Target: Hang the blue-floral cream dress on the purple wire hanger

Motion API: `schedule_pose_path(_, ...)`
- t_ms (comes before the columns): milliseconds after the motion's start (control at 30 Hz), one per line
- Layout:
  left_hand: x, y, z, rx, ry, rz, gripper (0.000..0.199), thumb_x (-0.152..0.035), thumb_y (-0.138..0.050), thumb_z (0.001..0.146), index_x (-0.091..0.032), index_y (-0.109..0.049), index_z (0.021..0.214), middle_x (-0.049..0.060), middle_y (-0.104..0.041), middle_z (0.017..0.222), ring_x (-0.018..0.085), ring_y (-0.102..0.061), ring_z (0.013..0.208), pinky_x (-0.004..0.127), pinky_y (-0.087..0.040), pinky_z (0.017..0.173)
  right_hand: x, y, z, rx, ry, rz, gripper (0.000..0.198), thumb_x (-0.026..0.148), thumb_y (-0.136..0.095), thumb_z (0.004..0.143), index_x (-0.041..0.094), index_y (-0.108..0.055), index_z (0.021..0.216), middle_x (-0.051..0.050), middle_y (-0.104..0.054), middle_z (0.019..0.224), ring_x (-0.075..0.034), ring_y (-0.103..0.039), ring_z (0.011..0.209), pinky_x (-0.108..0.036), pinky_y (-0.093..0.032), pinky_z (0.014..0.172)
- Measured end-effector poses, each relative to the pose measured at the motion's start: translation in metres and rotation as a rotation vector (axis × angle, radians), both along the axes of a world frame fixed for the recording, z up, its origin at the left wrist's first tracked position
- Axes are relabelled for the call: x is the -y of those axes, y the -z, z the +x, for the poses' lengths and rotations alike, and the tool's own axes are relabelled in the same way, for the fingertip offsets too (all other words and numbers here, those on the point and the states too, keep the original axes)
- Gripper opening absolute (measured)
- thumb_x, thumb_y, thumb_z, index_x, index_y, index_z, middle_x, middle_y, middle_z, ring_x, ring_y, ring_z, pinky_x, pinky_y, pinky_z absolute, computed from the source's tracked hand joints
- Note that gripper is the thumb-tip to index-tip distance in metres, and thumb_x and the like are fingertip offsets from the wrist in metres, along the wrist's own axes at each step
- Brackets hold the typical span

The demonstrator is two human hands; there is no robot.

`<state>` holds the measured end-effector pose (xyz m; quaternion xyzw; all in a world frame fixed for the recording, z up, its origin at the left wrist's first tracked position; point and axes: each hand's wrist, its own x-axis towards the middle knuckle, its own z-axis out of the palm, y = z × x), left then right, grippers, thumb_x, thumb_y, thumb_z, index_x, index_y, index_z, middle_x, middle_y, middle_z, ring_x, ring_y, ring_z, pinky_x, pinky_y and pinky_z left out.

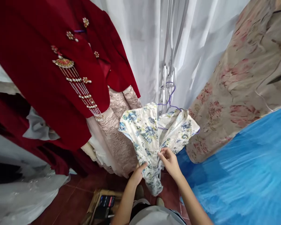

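A cream dress with blue and green flowers (147,131) hangs on a thin purple hanger (170,99), its opening spread apart at the neck. My right hand (170,161) is closed in a pinch at the lower end of that opening; whether a zip pull is between the fingertips is too small to tell. Lower down on the left, my left hand (137,175) grips the side of the dress, thumb on the front and the other fingers hidden behind the cloth.
A red velvet jacket (61,81) with beaded brooches hangs at the left over a pink brocade skirt (118,134). White hangers (164,76) hang by a white curtain (140,40). At the right are a beige floral garment (224,93) and blue tulle (243,175). A box (96,200) sits on the floor.
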<state>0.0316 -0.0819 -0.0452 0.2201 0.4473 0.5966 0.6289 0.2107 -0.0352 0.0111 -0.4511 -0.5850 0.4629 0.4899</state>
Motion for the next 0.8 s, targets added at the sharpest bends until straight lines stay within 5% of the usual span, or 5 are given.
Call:
schedule_pose_path(133, 0.023, -0.002, 0.016, -0.265, -0.055, 0.043, 0.067, -0.045, -0.088, 0.063, -0.016, -0.069, 0.119, 0.014, -0.073, 0.121, 0.036, -0.061, 0.128, 0.049, -0.042, 0.114, -0.003, -0.011, -0.004, 0.132, 0.037, 0.085, 0.037, 0.055, -0.061, 0.092, 0.021, -0.058, 0.08, 0.002, -0.054, 0.063, -0.014, -0.048, 0.054, -0.027, -0.037, 0.055)
schedule_pose_path(367, 0.03, 0.003, 0.019, -0.382, -0.089, 0.034, 0.057, -0.05, -0.084, 0.066, -0.015, -0.07, 0.11, 0.015, -0.074, 0.116, 0.037, -0.064, 0.122, 0.049, -0.048, 0.107, -0.001, -0.022, 0.013, 0.113, -0.082, 0.07, 0.044, 0.055, -0.053, 0.096, 0.023, -0.047, 0.067, 0.004, -0.044, 0.055, -0.014, -0.041, 0.053, -0.027, -0.032, 0.053)
schedule_pose_path(567, 0.028, -0.006, 0.032, -0.955, -0.573, 0.439, 0.062, -0.039, -0.08, 0.076, -0.019, -0.057, 0.129, 0.018, -0.058, 0.136, 0.033, -0.054, 0.132, 0.049, -0.043, 0.113, 0.013, -0.033, 0.012, 0.302, -0.106, 0.234, 0.039, 0.047, -0.049, 0.1, 0.022, -0.053, 0.07, 0.002, -0.047, 0.058, -0.015, -0.046, 0.056, -0.027, -0.033, 0.058)
schedule_pose_path(700, 0.009, -0.022, 0.045, -0.973, -0.149, 0.632, 0.029, -0.033, -0.06, 0.094, -0.019, -0.06, 0.12, 0.014, -0.069, 0.112, 0.026, -0.067, 0.106, 0.039, -0.055, 0.093, 0.012, -0.048, 0.016, 0.526, -0.284, 0.377, 0.036, 0.039, -0.045, 0.102, 0.022, -0.058, 0.073, -0.001, -0.056, 0.064, -0.016, -0.051, 0.059, -0.027, -0.033, 0.061)
schedule_pose_path(800, -0.004, -0.031, 0.048, -0.95, -0.094, 0.613, 0.019, -0.031, -0.048, 0.099, -0.019, -0.063, 0.101, 0.01, -0.069, 0.092, 0.023, -0.067, 0.087, 0.035, -0.055, 0.082, -0.003, -0.072, 0.026, 0.674, -0.29, 0.481, 0.033, 0.036, -0.047, 0.1, 0.022, -0.059, 0.072, -0.002, -0.058, 0.063, -0.016, -0.049, 0.055, -0.028, -0.028, 0.059)
